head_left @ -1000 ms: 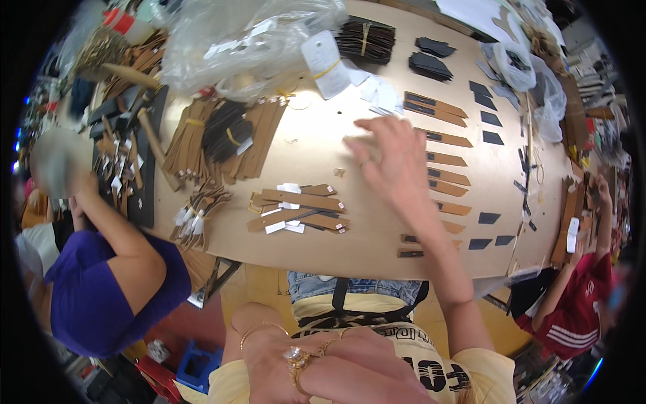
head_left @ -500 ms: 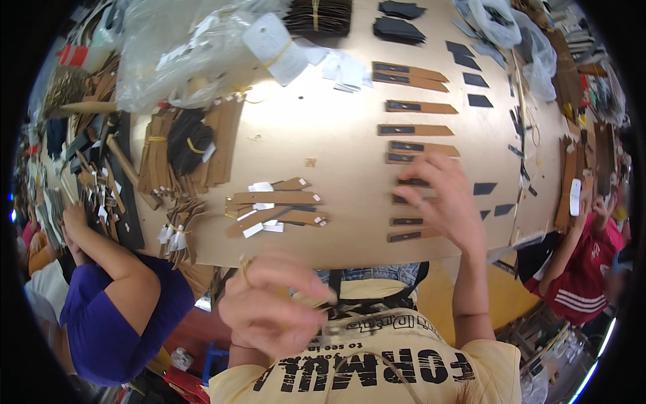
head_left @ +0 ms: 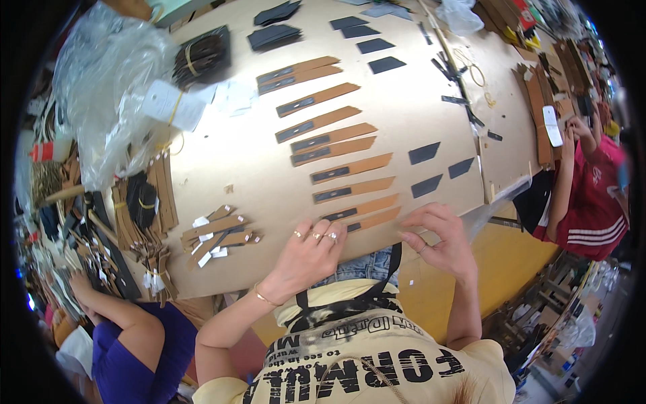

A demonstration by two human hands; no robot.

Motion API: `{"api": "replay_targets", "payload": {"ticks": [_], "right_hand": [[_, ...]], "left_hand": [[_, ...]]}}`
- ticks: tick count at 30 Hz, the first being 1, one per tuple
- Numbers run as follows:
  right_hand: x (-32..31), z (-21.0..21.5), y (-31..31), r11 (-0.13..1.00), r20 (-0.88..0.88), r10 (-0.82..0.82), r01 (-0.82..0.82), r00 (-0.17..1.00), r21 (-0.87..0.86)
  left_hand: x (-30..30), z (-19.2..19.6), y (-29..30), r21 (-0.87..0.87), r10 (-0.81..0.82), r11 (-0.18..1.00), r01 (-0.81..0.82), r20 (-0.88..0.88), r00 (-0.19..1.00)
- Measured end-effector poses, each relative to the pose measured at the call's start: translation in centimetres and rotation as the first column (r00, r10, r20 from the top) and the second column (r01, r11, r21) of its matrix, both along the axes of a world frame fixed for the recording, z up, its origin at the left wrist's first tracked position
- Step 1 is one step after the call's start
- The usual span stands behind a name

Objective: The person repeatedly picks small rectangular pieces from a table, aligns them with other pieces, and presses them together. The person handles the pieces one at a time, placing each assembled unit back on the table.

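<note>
Our right hand (head_left: 441,239) has dropped from mid-table to the nearest tan strip (head_left: 367,221) at 6 o'clock; left hand (head_left: 306,252) joins, fingers spread, holding nothing.

A long tan leather strip with a dark rectangular patch near one end (head_left: 369,220) lies flat at the near edge of the pale work table, slanting up to the right. It is the lowest in a column of like strips, just beside the next tan strip (head_left: 360,208) above it and parallel to it. Its left end sits under fingertips, its right end just beside the other hand's fingertips.
</note>
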State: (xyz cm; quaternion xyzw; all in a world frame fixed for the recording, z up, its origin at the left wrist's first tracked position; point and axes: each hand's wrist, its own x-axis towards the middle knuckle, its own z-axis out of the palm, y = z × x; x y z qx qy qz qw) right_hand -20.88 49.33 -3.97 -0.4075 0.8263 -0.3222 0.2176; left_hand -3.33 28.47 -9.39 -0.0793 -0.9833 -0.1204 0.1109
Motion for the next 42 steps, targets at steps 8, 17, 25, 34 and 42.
{"api": "replay_targets", "payload": {"ticks": [8,17,25,34,42], "right_hand": [[-1.0,-1.2,1.8,0.927,0.434,-0.039,0.195,0.900,-0.320],[-3.8,-0.9,1.0,0.855,0.775,-0.087,0.446,0.626,-0.265],[-14.5,-3.5,-10.2,0.994,-0.395,0.051,-0.083,0.917,-0.064],[-20.4,-6.6,-21.8,0.944,-0.554,0.328,-0.286,0.766,0.163],[-18.6,-7.2,-17.9,0.928,-0.535,0.371,-0.330,0.759,0.175]], "left_hand": [[-2.8,4.2,1.8,0.564,0.090,0.812,-0.154,0.140,0.986],[-8.9,6.3,2.9,0.841,0.040,0.419,-0.343,0.360,0.932],[-10.1,9.0,-1.0,0.828,0.391,0.455,-0.328,0.145,0.909],[-8.7,8.7,-2.4,0.867,0.489,0.324,-0.379,0.189,0.851],[-8.3,8.4,-2.6,0.862,0.416,0.324,-0.391,0.242,0.877]]}}
